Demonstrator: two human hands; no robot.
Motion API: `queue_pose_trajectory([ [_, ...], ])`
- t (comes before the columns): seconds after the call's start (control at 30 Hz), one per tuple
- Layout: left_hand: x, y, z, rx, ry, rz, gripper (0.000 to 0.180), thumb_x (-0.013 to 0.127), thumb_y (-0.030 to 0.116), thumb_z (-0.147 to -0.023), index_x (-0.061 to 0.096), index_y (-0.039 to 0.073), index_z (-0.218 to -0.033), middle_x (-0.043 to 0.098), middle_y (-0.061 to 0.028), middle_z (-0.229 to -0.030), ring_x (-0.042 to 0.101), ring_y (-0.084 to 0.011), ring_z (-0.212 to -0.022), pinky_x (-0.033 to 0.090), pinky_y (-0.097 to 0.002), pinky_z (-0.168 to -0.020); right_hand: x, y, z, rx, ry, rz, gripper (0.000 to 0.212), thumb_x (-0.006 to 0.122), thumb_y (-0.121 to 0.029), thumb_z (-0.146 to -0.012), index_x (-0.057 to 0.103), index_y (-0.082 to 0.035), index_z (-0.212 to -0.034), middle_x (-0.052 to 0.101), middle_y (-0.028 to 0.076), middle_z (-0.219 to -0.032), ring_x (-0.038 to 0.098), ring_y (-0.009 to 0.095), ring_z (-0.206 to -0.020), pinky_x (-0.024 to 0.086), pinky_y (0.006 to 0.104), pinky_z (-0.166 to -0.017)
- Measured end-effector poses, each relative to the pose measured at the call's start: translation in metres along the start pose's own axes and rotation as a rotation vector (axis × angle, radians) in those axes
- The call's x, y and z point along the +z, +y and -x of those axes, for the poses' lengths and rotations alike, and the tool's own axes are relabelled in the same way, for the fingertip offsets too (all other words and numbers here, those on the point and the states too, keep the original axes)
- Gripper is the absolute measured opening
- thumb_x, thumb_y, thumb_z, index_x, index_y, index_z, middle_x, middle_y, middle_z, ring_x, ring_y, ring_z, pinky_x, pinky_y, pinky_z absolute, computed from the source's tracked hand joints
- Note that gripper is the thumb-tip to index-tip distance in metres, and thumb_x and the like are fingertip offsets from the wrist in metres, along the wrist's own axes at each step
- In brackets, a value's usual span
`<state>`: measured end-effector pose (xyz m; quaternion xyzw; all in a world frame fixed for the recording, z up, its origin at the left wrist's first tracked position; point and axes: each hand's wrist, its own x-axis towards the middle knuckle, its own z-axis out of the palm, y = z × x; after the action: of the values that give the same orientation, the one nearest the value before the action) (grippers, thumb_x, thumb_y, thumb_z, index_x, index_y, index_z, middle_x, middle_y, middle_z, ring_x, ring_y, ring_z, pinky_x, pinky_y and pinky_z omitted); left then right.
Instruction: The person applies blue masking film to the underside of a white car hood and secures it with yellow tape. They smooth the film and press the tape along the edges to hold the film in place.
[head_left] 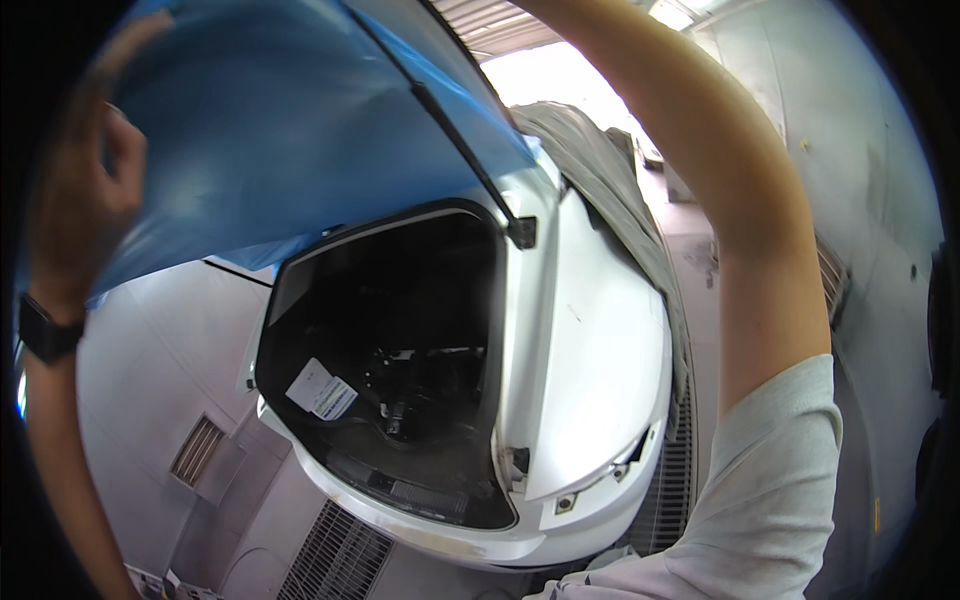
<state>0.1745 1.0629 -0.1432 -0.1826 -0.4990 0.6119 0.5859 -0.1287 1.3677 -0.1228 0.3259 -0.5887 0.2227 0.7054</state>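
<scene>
A sheet of blue plastic film (290, 120) hangs over the raised tailgate of a white car (600, 340). At the far left, my left hand (85, 195) is against the film, a finger stretched upward and the thumb apart from it; a dark watch is on that wrist. My right arm (760, 220) reaches up past the top edge, and the hand itself is out of view. A black gas strut (450, 130) runs from the tailgate down to the body. Below the film, the dark boot opening (400, 300) holds a white printed sheet (322, 390).
Grey cloth (590, 170) drapes along the car's right side. The rear light area (590, 490) shows bare mounting points. Floor grates (335, 555) lie behind and beside the car. Pale walls (870, 150) stand on both sides, with a vent (198, 450) low at the left.
</scene>
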Motion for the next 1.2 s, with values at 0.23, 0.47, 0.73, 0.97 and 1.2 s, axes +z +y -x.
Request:
queue_pose_trajectory([
  [0.23, 0.007, 0.18, -0.035, 0.162, -0.105, 0.572, 0.044, 0.064, -0.004, -0.073, 0.066, 0.005, -0.116, 0.063, -0.012, -0.124, 0.059, -0.0296, -0.123, 0.044, -0.0441, -0.112, 0.022, 0.105, 0.142, 0.259, -0.699, -0.037, 0.037, 0.067, -0.012, -0.09, 0.076, -0.028, -0.122, 0.058, 0.009, -0.135, 0.058, 0.027, -0.127, 0.038, 0.0536, -0.107],
  [0.47, 0.066, 0.278, -0.153, 0.061, -0.219, 0.669, 0.042, 0.068, 0.003, -0.08, 0.061, 0.004, -0.122, 0.062, -0.0134, -0.124, 0.058, -0.032, -0.121, 0.043, -0.0437, -0.111, 0.08, 0.16, 0.286, 0.213, -0.963, -0.185, 0.054, 0.064, -0.018, -0.096, 0.059, -0.04, -0.145, 0.061, 0.008, -0.127, 0.061, 0.028, -0.126, 0.038, 0.0514, -0.103],
  [0.73, 0.121, 0.354, -0.23, 0.049, -0.343, 0.651, 0.042, 0.073, 0.013, -0.086, 0.06, 0.004, -0.125, 0.062, -0.0117, -0.119, 0.06, -0.0302, -0.114, 0.046, -0.0418, -0.102, 0.121, 0.209, 0.326, 0.348, -0.859, -0.425, 0.026, 0.065, -0.026, -0.091, 0.073, -0.025, -0.115, 0.061, 0.009, -0.12, 0.062, 0.027, -0.12, 0.039, 0.0518, -0.098],
  [0.97, 0.123, 0.367, -0.238, 0.032, -0.604, 0.585, 0.034, 0.072, 0.014, -0.088, 0.062, 0.004, -0.119, 0.064, -0.0106, -0.108, 0.062, -0.029, -0.105, 0.048, -0.0413, -0.093, 0.152, 0.191, 0.316, 0.341, -0.684, -0.41, 0.032, 0.066, -0.04, -0.095, 0.076, -0.029, -0.123, 0.062, 0.01, -0.119, 0.06, 0.029, -0.12, 0.03, 0.0551, -0.103],
  [1.2, 0.134, 0.37, -0.236, 0.026, -0.577, 0.582, 0.022, 0.073, 0.016, -0.09, 0.065, 0.005, -0.107, 0.067, -0.0095, -0.097, 0.064, -0.0281, -0.095, 0.048, -0.0411, -0.092, 0.15, 0.192, 0.317, 0.169, -0.587, -0.356, 0.019, 0.076, -0.031, -0.09, 0.08, -0.023, -0.107, 0.065, 0.0, -0.118, 0.057, 0.015, -0.119, 0.026, 0.0566, -0.108],
])
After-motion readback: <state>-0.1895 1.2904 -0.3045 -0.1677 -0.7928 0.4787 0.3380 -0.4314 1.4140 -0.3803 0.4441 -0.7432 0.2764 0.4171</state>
